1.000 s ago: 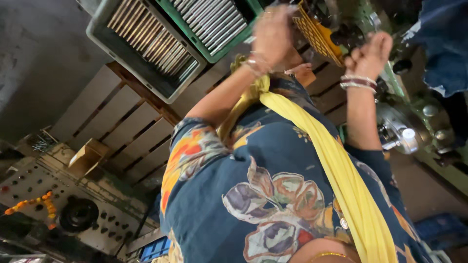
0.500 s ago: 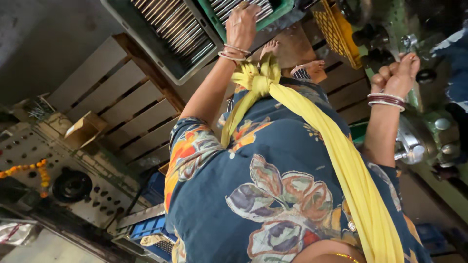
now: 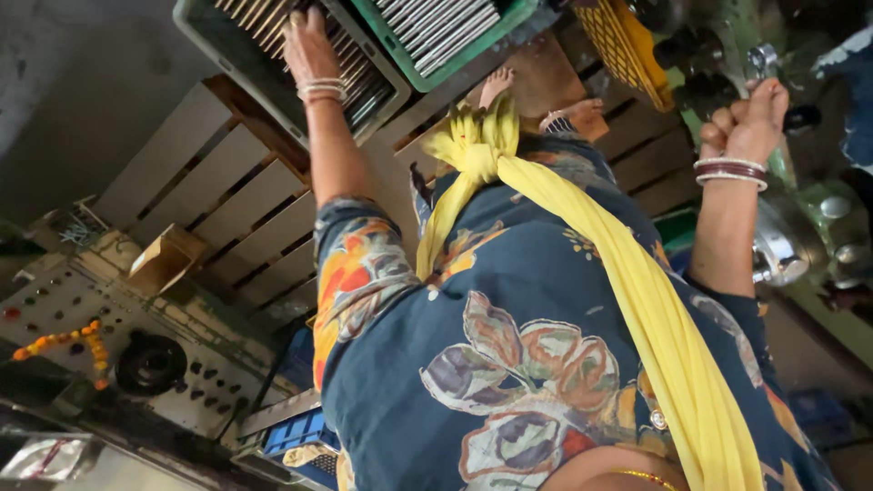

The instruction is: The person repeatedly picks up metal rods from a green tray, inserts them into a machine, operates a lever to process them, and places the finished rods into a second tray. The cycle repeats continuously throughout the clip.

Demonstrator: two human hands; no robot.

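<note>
A dark blue dress (image 3: 546, 364) carries large flowers in orange, cream, purple and yellow. A plain yellow scarf (image 3: 627, 273) crosses it. The grey crate (image 3: 214, 41) and the green crate (image 3: 427, 77) hold silvery metal rods (image 3: 446, 27). White and maroon bangles (image 3: 730, 170) ring 1 wrist. The machine (image 3: 818, 209) is pale green.

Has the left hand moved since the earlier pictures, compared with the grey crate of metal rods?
Yes. The left hand went from beside the yellow crate across to the grey crate and rests on its rods.

metal rods (image 3: 350, 77) in grey crate (image 3: 218, 41)
</note>
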